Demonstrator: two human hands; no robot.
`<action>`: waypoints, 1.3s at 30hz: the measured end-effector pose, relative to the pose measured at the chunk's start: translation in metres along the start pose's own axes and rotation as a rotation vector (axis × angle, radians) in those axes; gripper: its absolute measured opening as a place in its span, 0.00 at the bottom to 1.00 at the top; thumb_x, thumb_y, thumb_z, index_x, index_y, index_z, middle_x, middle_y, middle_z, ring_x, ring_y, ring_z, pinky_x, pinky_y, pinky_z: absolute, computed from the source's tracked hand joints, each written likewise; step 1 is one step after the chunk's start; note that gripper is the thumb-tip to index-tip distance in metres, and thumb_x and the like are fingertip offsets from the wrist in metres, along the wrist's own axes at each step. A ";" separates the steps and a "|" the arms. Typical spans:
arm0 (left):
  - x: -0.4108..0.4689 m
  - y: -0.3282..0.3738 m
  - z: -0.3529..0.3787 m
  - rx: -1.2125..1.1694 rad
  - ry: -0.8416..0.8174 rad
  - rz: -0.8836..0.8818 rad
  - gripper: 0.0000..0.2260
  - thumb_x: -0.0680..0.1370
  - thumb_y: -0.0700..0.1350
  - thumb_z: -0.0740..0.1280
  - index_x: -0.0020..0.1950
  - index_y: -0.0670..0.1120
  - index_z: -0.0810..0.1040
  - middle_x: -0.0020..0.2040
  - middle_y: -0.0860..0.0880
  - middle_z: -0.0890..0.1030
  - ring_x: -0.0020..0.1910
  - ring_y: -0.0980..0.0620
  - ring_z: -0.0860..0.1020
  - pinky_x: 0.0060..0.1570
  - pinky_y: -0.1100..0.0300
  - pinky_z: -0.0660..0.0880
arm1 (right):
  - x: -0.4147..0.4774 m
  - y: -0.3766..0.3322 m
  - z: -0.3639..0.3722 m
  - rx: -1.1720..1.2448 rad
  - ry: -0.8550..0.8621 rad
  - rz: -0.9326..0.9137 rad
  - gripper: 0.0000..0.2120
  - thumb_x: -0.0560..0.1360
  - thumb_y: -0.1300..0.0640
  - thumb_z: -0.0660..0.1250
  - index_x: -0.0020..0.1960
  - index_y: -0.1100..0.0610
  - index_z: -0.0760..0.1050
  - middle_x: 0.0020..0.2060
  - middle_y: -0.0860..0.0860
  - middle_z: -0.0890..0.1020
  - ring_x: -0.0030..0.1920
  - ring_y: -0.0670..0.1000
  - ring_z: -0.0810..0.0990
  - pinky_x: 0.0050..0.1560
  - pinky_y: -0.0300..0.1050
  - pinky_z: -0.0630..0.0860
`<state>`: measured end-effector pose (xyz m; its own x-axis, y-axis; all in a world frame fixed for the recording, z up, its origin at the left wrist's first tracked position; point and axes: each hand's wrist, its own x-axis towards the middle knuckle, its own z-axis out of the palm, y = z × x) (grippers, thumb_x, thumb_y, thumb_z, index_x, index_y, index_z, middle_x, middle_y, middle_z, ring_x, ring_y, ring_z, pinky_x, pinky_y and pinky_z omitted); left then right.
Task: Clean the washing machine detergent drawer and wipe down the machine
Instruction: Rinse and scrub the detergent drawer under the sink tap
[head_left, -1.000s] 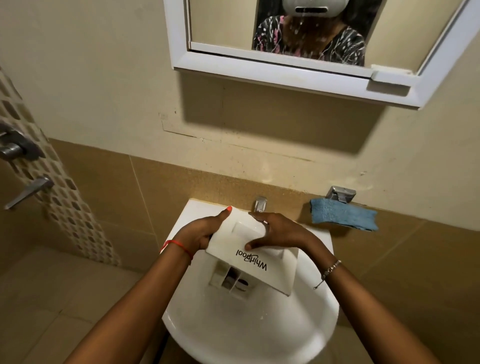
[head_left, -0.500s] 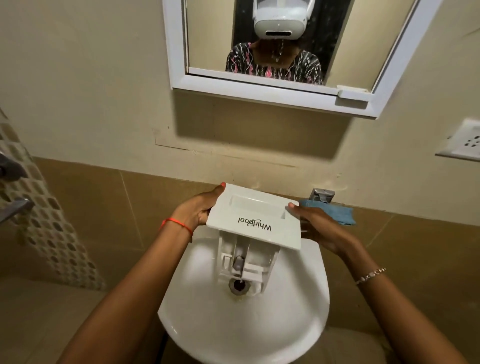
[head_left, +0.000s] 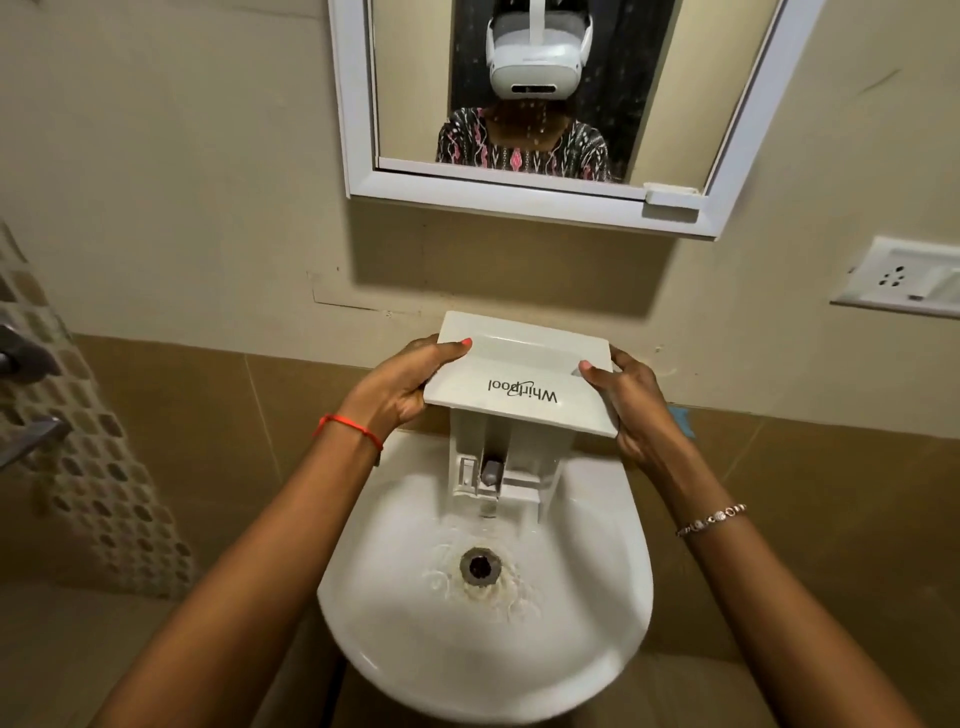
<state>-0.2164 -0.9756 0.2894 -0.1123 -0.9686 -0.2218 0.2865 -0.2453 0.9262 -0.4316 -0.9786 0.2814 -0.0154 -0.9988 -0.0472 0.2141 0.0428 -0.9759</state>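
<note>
The white detergent drawer (head_left: 524, 374) with upside-down Whirlpool lettering is held upright over the white basin (head_left: 405, 639), front panel toward me and its compartments hanging down. My left hand (head_left: 400, 387) grips the panel's left edge, thumb on top. My right hand (head_left: 631, 405) grips the right edge the same way. Water runs out of the drawer's lower end and swirls round the drain (head_left: 480, 566). The tap is hidden behind the drawer.
A white-framed mirror (head_left: 519, 197) hangs above the basin. A corner of a blue cloth (head_left: 681, 418) shows on the tiled ledge behind my right wrist. A wall socket (head_left: 901, 278) is at right, and shower fittings (head_left: 21, 358) stick out at left.
The drawer has been lifted from low in the basin and tipped upright. My right hand moved from the panel's face to its right edge. Water now drains from it.
</note>
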 end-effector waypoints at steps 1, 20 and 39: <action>0.000 0.000 0.001 0.005 0.024 0.014 0.14 0.79 0.39 0.60 0.65 0.38 0.70 0.53 0.42 0.80 0.33 0.54 0.83 0.36 0.61 0.81 | 0.000 -0.001 0.000 0.006 -0.012 -0.009 0.17 0.76 0.69 0.62 0.63 0.61 0.70 0.54 0.59 0.79 0.45 0.54 0.80 0.43 0.48 0.80; -0.038 -0.041 0.036 -0.064 0.233 0.144 0.06 0.77 0.42 0.61 0.50 0.46 0.77 0.35 0.49 0.83 0.27 0.53 0.81 0.23 0.66 0.73 | -0.018 0.018 -0.033 0.073 -0.131 -0.061 0.17 0.75 0.70 0.62 0.61 0.57 0.72 0.50 0.54 0.82 0.40 0.50 0.83 0.39 0.47 0.82; -0.041 -0.068 0.018 -0.060 0.343 0.135 0.06 0.74 0.43 0.64 0.49 0.45 0.79 0.37 0.46 0.82 0.33 0.46 0.80 0.26 0.62 0.74 | -0.021 0.044 -0.030 0.143 -0.109 0.004 0.25 0.73 0.70 0.63 0.68 0.55 0.69 0.55 0.56 0.80 0.47 0.60 0.81 0.39 0.52 0.81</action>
<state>-0.2486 -0.9182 0.2415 0.2527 -0.9472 -0.1974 0.3337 -0.1062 0.9367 -0.4510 -0.9550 0.2331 0.0901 -0.9957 -0.0205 0.3508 0.0510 -0.9351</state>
